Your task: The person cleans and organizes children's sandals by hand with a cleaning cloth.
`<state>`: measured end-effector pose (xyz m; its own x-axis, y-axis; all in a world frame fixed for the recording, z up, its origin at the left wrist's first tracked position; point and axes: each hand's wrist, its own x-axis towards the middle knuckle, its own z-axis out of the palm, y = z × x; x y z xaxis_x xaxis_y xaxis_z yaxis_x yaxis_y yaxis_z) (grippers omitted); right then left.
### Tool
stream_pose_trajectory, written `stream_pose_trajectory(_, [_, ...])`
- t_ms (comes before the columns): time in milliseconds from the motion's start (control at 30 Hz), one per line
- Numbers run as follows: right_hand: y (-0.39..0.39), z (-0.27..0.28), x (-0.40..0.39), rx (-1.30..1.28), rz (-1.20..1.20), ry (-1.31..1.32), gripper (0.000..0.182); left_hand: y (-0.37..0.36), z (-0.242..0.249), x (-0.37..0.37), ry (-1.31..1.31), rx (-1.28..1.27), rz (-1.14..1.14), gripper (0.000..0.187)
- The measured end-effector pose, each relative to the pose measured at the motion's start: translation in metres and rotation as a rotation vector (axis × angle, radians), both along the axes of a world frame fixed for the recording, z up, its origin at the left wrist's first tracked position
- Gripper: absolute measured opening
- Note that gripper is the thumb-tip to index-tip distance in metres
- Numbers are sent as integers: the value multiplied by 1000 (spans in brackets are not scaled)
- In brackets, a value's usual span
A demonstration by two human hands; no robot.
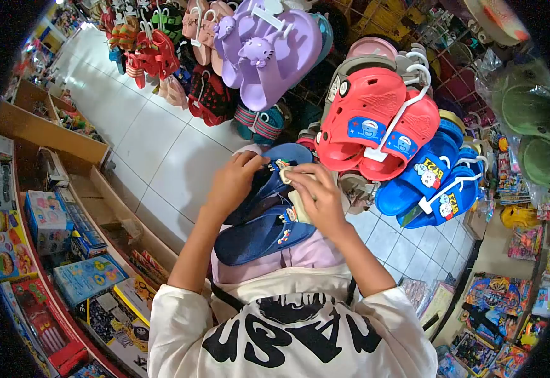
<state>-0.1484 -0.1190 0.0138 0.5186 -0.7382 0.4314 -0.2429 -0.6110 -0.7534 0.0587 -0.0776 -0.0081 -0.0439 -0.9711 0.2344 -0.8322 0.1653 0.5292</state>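
Observation:
A pair of dark blue slippers (250, 239) with small coloured cartoon figures on the straps lies in front of my body, over pink clothing. My left hand (240, 179) is closed at the upper slipper, its fingers bent over the strap's edge. Beside it, my right hand (318, 195) pinches a pale cream cloth (301, 211), with a fold of it pressed against the strap next to a cartoon figure. Part of the cloth hangs below my right fingers. My hands and the cloth hide much of the upper slipper.
Red clogs (369, 116), blue slides (429, 179) and lilac sandals (269, 50) hang close ahead on white hangers. A wooden shelf (67, 138) with boxed toys (89, 277) runs along the left. Small packaged toys (498, 302) fill the right side. White floor tiles (168, 151) show between.

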Motion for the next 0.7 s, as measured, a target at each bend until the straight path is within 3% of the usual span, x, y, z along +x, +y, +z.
stream_pose_trajectory(67, [2,-3,9,-142,7,77,25,-1,-6,1,34,10,3,33])
stream_pose_trajectory(200, [-4,-27,1,-61,106,160,28,-7,-11,-4,21,16,1,36])
stream_pose_trajectory(333, [-2,-32,-19,40,-24,262,23,-4,-11,-6,0,18,-62,40])
stream_pose_trajectory(500, [-2,-26,-8,72,-261,-25,19,2,-12,-7,118,7,-113,37])
stream_pose_trajectory(600, [-6,-29,-2,-59,-194,11,22,7,-9,-11,182,-10,-110,34])
stream_pose_trajectory(633, [-5,-28,-1,-106,-113,193,26,10,-8,-12,194,-19,-96,32])
stream_pose_trajectory(700, [-9,-39,-4,-104,-124,295,24,11,-11,-11,97,-17,-115,28])
